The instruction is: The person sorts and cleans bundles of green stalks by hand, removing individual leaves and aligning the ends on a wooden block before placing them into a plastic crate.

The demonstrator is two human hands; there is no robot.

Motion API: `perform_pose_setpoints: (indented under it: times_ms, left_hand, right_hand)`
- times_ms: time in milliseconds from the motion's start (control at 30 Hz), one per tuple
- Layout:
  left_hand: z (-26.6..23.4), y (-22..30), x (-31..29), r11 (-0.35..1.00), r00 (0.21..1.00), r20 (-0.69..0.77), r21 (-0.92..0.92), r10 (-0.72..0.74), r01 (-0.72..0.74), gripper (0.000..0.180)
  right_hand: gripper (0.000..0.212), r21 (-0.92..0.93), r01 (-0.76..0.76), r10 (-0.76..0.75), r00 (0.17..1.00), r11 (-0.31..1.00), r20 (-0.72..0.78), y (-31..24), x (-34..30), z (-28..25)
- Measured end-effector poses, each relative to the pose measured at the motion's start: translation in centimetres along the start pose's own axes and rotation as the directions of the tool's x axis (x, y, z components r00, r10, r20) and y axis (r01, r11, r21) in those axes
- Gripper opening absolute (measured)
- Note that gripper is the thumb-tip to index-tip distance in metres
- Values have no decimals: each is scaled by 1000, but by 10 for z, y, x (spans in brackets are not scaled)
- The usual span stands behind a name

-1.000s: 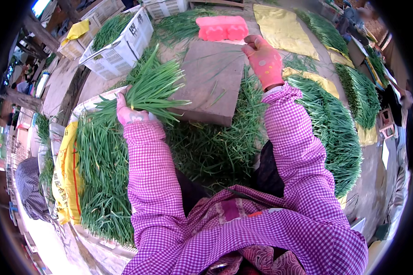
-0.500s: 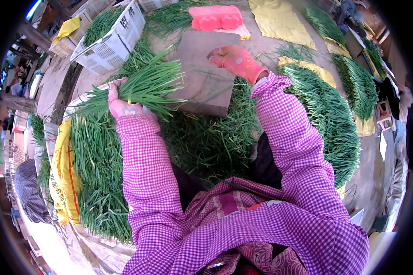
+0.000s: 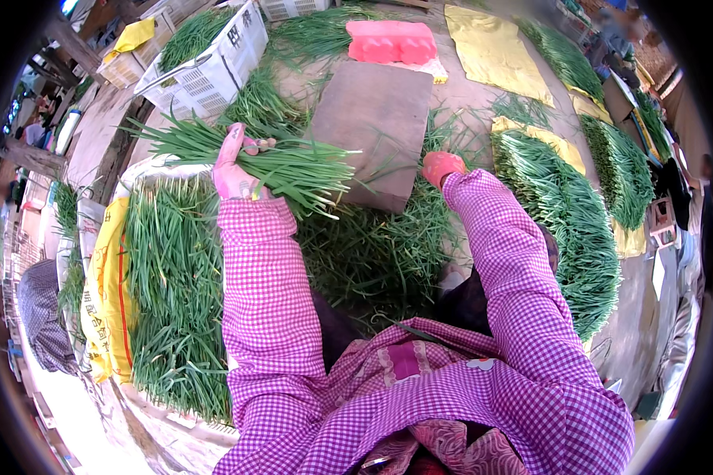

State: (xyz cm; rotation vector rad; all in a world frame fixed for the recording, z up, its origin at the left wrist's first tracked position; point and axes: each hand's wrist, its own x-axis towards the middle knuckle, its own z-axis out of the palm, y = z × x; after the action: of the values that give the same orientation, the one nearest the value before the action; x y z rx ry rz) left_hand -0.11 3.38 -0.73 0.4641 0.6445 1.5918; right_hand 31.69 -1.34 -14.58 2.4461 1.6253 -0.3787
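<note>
Concrete floor point(image 3: 469, 95) lies beyond; left hand point(image 3: 236, 172) grips green stalks point(image 3: 305, 170) mid-length, probably for balance; right hand point(image 3: 442, 168), fingers unclear.

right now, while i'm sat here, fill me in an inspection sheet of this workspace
surface: brown board ahead of the person, a few green strands lying on it
job's things: green bunch in hand; piled greens at left, laid greens at right
clutter: loose greens scattered below the board; pink block beyond it
hands: left hand, gloved, grips the bunch; right hand, gloved, by the board's right edge, grip unclear
cables: nothing seen
surroundings: white crate holding greens at upper left; yellow sheet at upper right
</note>
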Motion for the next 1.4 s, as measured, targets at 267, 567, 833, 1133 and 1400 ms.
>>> perform_pose_setpoints:
  times_ms: [267, 567, 833, 1133, 1400]
  left_hand:
    - [-1, -10, -9, 971, 958, 163, 68, -236, 227, 17]
    - [6, -25, -17, 919, 879, 271, 142, -393, 367, 45]
    - [-8, -22, -4, 952, 889, 376, -50, -263, 303, 33]
    - [-12, -26, -2, 954, 878, 430, -103, -213, 282, 19]
    - [-5, -15, -6, 950, 916, 389, -239, -95, 201, 17]
  right_hand:
    - [33, 723, 322, -192, 947, 611, -259, -52, -42, -108]
    - [32, 609, 532, -495, 832, 588, -250, -67, -110, -106]
    - [30, 409, 556, -502, 830, 724, -242, -63, -106, -91]
    - [31, 679, 512, -366, 857, 525, -364, -80, -112, -96]
    - [30, 955, 123, -302, 931, -270, -205, -58, -100, -114]
